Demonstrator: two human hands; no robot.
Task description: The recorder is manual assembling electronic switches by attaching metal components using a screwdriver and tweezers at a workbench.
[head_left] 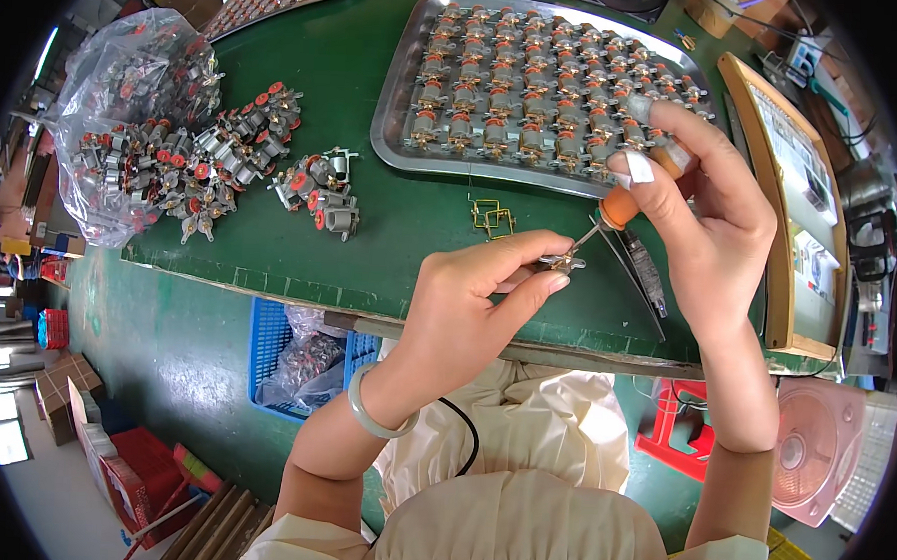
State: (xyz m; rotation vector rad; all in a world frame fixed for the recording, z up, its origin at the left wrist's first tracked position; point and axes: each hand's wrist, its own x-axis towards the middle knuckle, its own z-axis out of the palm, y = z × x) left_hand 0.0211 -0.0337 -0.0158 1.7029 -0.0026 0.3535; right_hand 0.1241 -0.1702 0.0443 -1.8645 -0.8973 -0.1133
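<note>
1. Motor part [559, 263]: small metal piece, pinched between thumb and forefinger of the left hand [467, 311], held in the air over the near edge of the surface [391, 227], just right of frame centre.
2. Left hand: fingers closed tight on the part; bracelet [378, 412] on the wrist; forearm enters from 6 o'clock.
3. Right hand [707, 206]: closed around the orange handle of a screwdriver [611, 215]; white tape on thumb and one fingertip.
4. Key relation: the screwdriver lies at 1 to 2 o'clock from the part. Its long axis slants from the handle at upper right down to the tip at lower left. The tip appears to meet the part at its upper side; contact too small to confirm.
5. Part's own long axis looks roughly 3-to-9 o'clock, crossing the tool axis at an angle.
6. Left hand is the one on the part; right hand stands just beside it, joined only through the tool shaft.
7. Around: tray [395, 138] of finished motors at 12 o'clock; loose motors [322, 189] and a plastic bag [108, 65] at 10 o'clock; brass clips [493, 219] at 11 o'clock from the part; dark pliers [644, 274] on the surface just right of it.
</note>
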